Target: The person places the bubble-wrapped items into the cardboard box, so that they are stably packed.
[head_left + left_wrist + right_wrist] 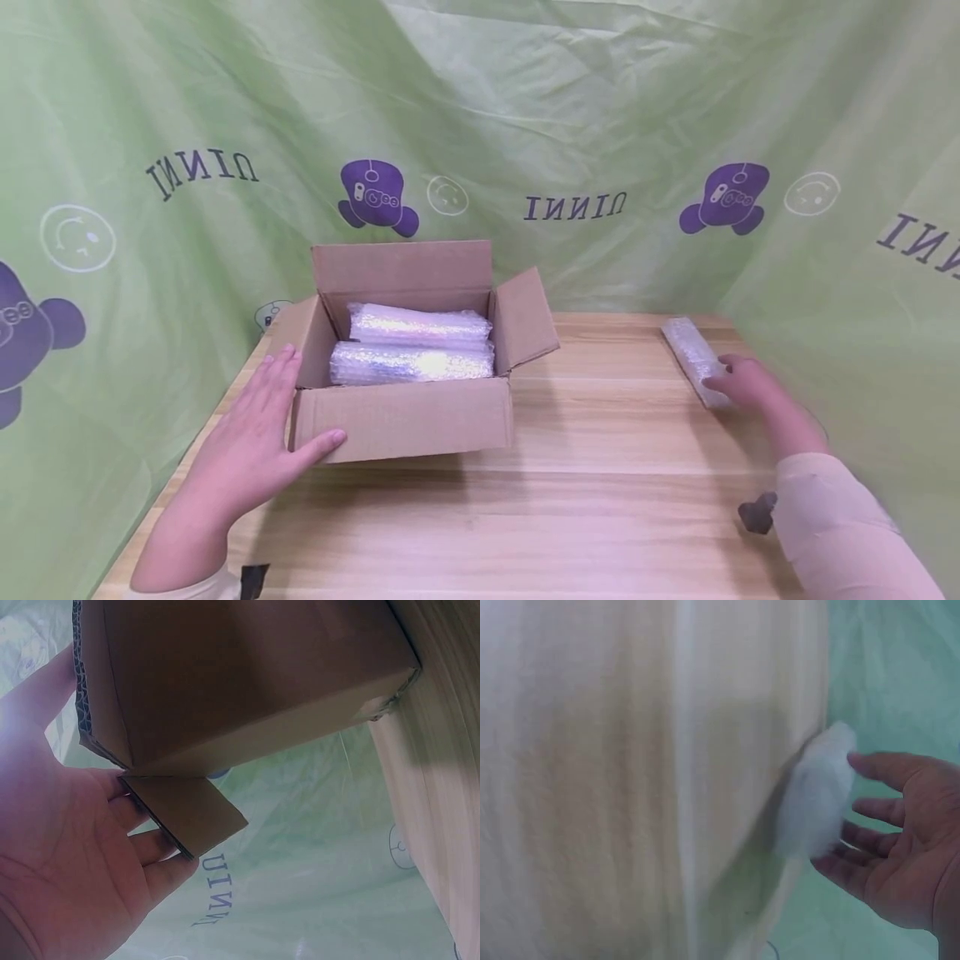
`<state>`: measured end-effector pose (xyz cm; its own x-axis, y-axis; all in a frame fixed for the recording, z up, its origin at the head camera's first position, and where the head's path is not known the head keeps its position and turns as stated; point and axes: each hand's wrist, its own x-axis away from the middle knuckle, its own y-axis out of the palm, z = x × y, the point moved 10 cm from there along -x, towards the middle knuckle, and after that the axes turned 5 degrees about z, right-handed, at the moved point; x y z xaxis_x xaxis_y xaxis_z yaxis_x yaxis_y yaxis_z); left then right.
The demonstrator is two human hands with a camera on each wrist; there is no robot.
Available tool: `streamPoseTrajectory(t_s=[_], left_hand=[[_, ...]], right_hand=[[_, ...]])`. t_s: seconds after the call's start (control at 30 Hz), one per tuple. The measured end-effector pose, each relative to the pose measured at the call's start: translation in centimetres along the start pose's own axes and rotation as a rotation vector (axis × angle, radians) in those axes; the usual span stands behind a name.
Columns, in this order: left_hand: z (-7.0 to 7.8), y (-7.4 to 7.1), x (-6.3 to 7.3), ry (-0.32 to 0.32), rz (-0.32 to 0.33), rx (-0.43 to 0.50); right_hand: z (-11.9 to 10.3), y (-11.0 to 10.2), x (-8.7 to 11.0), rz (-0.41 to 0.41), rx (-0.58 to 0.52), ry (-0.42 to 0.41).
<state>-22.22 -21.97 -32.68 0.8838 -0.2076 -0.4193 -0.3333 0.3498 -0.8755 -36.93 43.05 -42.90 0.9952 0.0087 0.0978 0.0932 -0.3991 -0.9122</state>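
An open cardboard box (pixel 401 421) stands on the table with its flaps spread, holding two bubble-wrapped packages: the farther one (pixel 420 325) and the nearer one (pixel 412 364). My left hand (pixel 251 450) rests at the box's near left corner. Its straight fingers lie along the left flap (pixel 187 817), and the thumb lies on the front flap. At the table's right side, my right hand (pixel 753 392) is at the near end of a long, flat bubble-wrapped package (pixel 690 354). In the right wrist view its fingers (pixel 885 769) are spread around the package's edge, not visibly closed on it.
The wooden table (pixel 600 517) fills the foreground. A green patterned curtain (pixel 585 100) surrounds it at the back and sides. A small dark piece (pixel 757 512) is beside the right sleeve, and another black piece (pixel 253 581) beside the left cuff.
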Motion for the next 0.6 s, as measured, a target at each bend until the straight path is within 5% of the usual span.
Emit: streamPoseTrajectory(t_s=[0.37, 0.6], left_hand=[[-0.2, 0.2, 0.0, -0.003, -0.001, 0.002], [-0.2, 0.3, -0.1, 0.001, 0.002, -0.002]], right_hand=[[1.2, 1.2, -0.8, 0.04, 0.042, 0.084], [0.7, 0.2, -0.9, 0.068, -0.065, 0.093]])
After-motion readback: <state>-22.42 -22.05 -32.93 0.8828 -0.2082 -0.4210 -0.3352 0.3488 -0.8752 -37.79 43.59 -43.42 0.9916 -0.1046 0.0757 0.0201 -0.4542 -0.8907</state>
